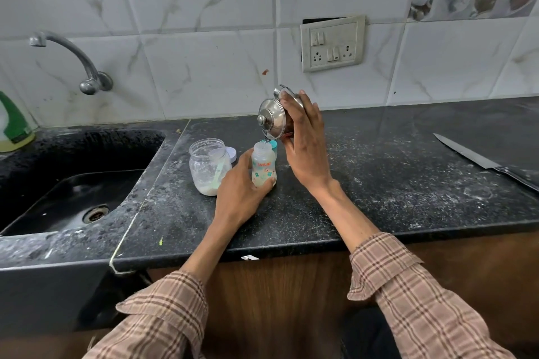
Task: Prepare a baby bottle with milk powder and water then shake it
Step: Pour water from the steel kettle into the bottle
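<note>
From the head camera: at a dark kitchen counter [364, 183], the left hand [242, 192] wraps the baby bottle [263, 165] standing by the powder jar [208, 166]. The right hand [303, 137] grips a tipped steel pot [272, 119] over its mouth. Powder looks added; capping and shaking remain.

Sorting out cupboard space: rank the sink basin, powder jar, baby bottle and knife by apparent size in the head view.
1. sink basin
2. knife, partly cut off by the frame
3. powder jar
4. baby bottle, slightly smaller than the jar
</note>
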